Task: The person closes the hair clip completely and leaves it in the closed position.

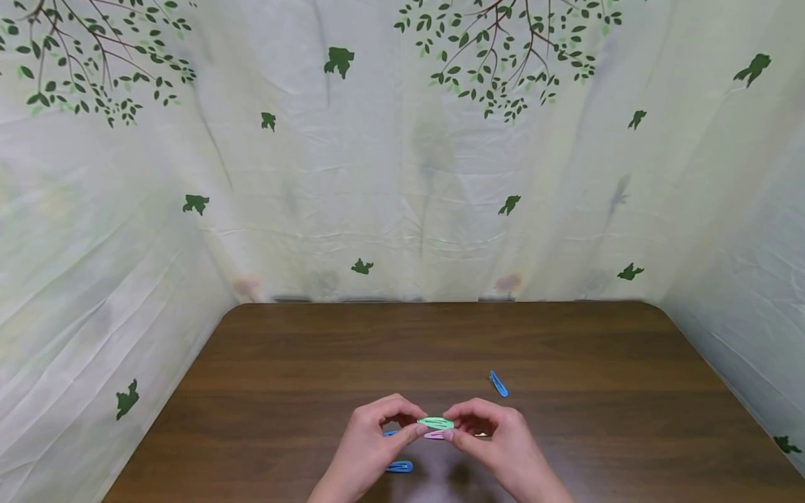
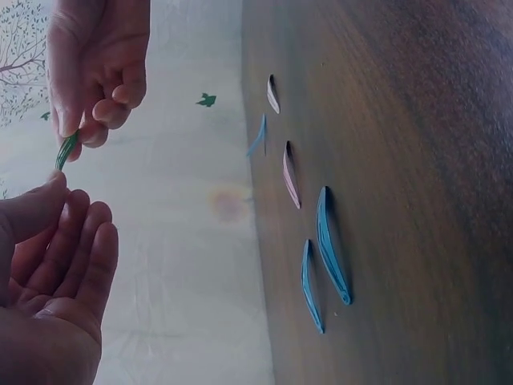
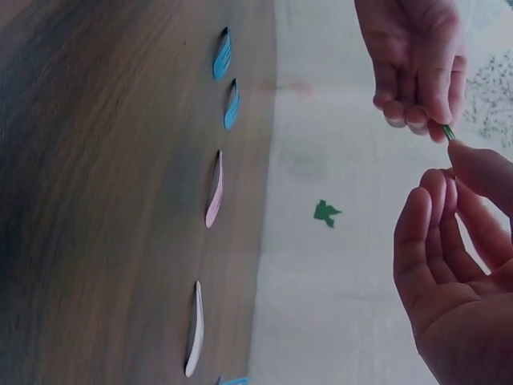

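Note:
A green snap hair clip [image 1: 435,423] is held up above the table, pinched at its two ends between both hands. My left hand [image 1: 376,441] grips its left end between thumb and index finger. Thumb and forefinger of my right hand [image 1: 497,439] hold the other end. In the left wrist view the green hair clip [image 2: 66,151] bridges the two hands, their remaining fingers loosely bent. Only a short piece of the clip [image 3: 449,132] shows in the right wrist view. Below the hands on the table lies a pink hair clip [image 1: 434,434], partly covered in the head view.
On the brown table [image 1: 283,391] lie a blue hair clip [image 1: 498,384] toward the back right, another blue clip [image 1: 399,467] near my left wrist, and a third blue clip [image 2: 311,286]. A whitish clip [image 3: 195,330] lies right of the pink one. A leaf-patterned curtain [image 1: 377,175] surrounds the table.

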The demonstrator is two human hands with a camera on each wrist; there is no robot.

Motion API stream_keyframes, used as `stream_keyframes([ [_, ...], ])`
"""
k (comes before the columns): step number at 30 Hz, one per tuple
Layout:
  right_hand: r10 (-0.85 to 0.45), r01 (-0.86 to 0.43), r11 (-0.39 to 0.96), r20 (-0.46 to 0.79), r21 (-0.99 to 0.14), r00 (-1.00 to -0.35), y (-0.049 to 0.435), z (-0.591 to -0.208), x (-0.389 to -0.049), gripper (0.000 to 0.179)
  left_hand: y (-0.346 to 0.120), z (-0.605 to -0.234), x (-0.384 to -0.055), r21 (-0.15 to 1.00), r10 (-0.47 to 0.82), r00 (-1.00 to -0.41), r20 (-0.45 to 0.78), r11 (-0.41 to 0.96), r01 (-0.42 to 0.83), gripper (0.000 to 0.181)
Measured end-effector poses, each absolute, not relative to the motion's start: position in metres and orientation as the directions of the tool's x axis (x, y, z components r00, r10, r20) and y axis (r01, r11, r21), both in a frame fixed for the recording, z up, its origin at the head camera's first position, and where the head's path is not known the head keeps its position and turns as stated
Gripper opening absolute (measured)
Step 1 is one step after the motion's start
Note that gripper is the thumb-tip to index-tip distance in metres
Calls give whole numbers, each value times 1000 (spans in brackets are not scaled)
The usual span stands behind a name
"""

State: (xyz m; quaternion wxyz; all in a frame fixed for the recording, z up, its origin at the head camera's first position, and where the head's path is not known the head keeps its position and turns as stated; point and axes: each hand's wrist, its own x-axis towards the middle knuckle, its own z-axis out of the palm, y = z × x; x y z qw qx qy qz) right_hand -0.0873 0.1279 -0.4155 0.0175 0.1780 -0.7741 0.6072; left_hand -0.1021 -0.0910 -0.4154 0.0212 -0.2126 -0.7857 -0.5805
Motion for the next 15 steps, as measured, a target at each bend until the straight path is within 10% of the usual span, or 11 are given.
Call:
stream_keyframes([
  [15, -335, -553, 283, 460, -783, -822, 134, -425, -92, 21, -98, -420, -106, 837, 411, -838, 360, 255, 485, 14],
])
